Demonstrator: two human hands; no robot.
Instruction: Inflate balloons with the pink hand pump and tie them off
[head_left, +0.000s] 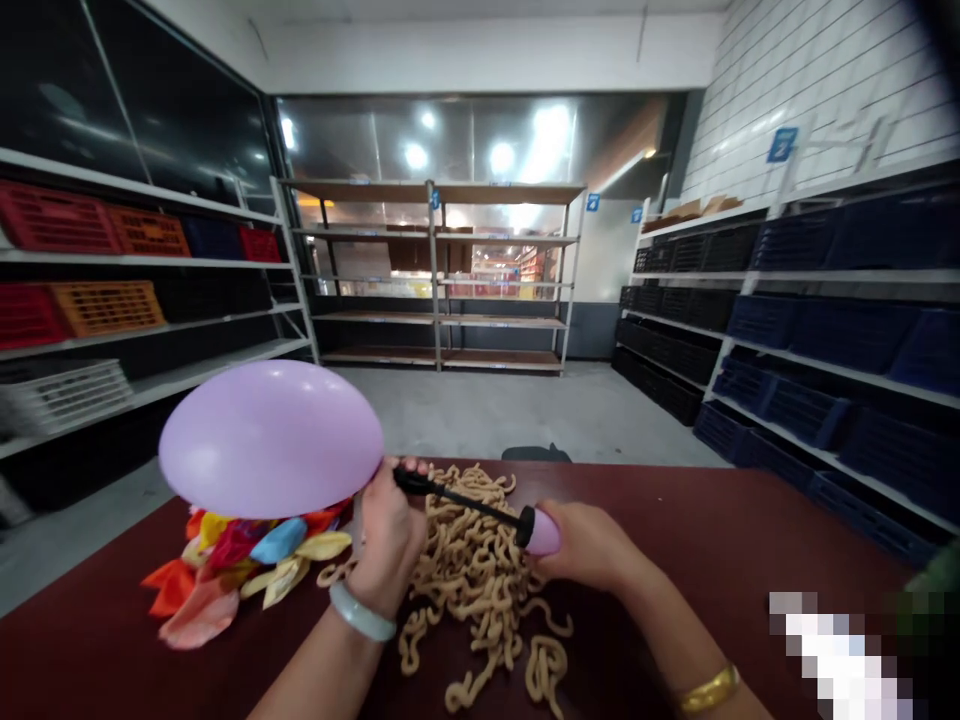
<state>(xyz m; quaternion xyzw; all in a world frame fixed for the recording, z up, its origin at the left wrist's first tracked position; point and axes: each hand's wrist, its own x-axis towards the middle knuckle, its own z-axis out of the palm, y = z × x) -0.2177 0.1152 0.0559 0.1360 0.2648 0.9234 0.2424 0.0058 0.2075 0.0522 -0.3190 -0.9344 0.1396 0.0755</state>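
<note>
A large inflated lilac balloon (pixel 271 438) stands off the left side of my left hand (pixel 391 535), its neck hidden by the fingers. That hand is closed around the black end of a hand balloon pump (pixel 476 503). The pump's thin black rod slants down to the right, ending in a black collar and a lilac part. My right hand (pixel 589 548) is wrapped around this lilac part. Under the pump lies a heap of tan, curly uninflated long balloons (pixel 480 580). Flat coloured balloons (pixel 217 560), red, yellow, blue and pink, are piled beneath the inflated one.
The dark red table (pixel 675 620) spans the foreground. Beyond it stands a metal shelf rack (pixel 435 270). Shelves with red and orange crates (pixel 109 306) line the left wall; dark blue crates (pixel 855 335) fill those on the right. A dark object (pixel 536 453) shows behind the table's far edge.
</note>
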